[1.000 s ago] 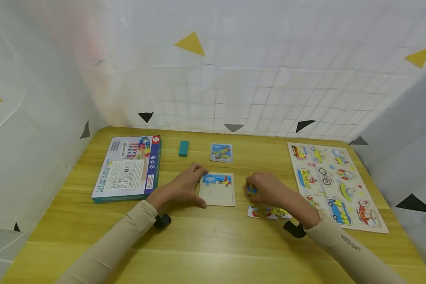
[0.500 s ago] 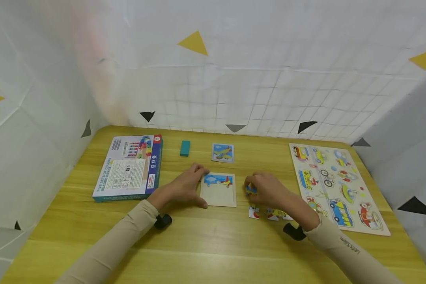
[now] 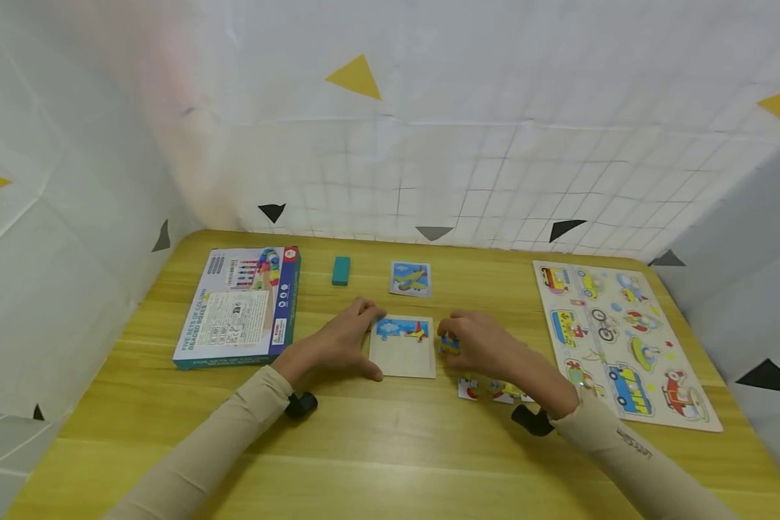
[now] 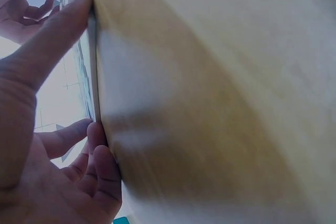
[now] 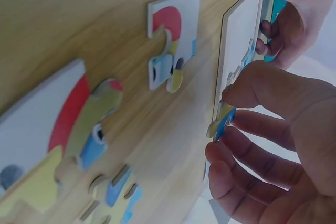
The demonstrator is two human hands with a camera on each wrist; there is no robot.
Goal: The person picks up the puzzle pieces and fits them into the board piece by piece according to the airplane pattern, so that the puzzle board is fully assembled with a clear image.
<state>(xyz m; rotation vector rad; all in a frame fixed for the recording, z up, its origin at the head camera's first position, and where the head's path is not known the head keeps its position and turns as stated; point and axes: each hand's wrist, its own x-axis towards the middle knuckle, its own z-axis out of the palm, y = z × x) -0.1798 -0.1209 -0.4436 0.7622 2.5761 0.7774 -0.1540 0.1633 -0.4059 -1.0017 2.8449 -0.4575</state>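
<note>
My left hand (image 3: 339, 338) holds the left side of a small square wooden puzzle board (image 3: 399, 359), its thumb at the near corner and its fingers at the far one. Along the board's top edge lies a strip of fitted blue pieces with a red and yellow plane part (image 3: 418, 331). Just right of the board, my right hand (image 3: 479, 344) pinches a blue and yellow jigsaw piece (image 5: 224, 115) between thumb and fingers. Several loose pieces lie below that hand, among them a white and red one (image 5: 185, 20) and a yellow and blue one (image 5: 122, 192).
Behind the board lies a plane picture card (image 3: 410, 279), with a teal block (image 3: 341, 271) to its left. A boxed bead toy (image 3: 234, 318) stands at the left of the table. A large vehicle puzzle board (image 3: 607, 361) lies at the right.
The right hand has shifted left with the jigsaw piece, closer to the board's right edge. The left hand keeps its place at the board. The head view has shifted slightly.
</note>
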